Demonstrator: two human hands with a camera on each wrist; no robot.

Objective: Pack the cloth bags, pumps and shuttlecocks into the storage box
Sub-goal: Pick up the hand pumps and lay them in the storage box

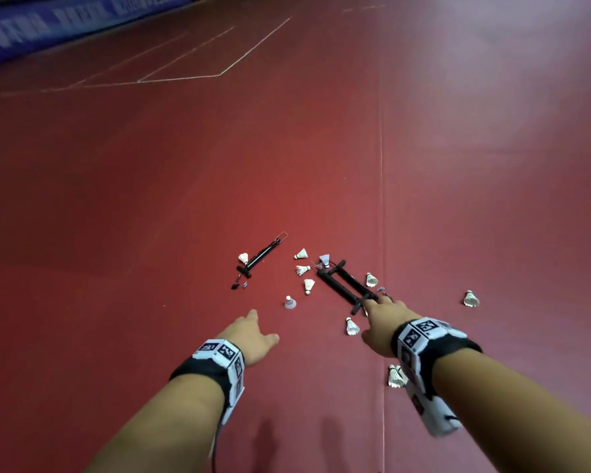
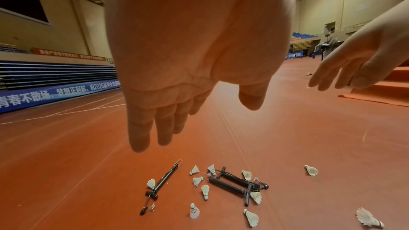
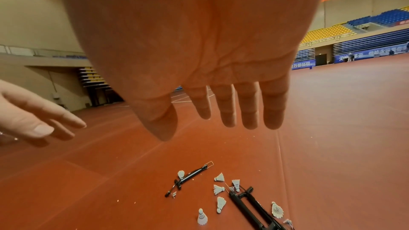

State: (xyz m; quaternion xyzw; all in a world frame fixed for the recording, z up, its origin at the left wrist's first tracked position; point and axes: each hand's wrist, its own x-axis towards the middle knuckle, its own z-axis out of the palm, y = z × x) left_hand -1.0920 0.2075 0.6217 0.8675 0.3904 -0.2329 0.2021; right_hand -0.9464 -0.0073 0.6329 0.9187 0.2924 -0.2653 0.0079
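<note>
A red sports floor (image 1: 151, 199) with thin white court lines carries everything. On it lie three black pumps: a single pump (image 1: 258, 259) to the left and two pumps (image 1: 347, 285) side by side to the right. White shuttlecocks are scattered around them, several between the single pump and the pair (image 1: 302, 269), one standing upright on its skirt (image 1: 290, 302), one well apart at the right (image 1: 471, 299)
</note>
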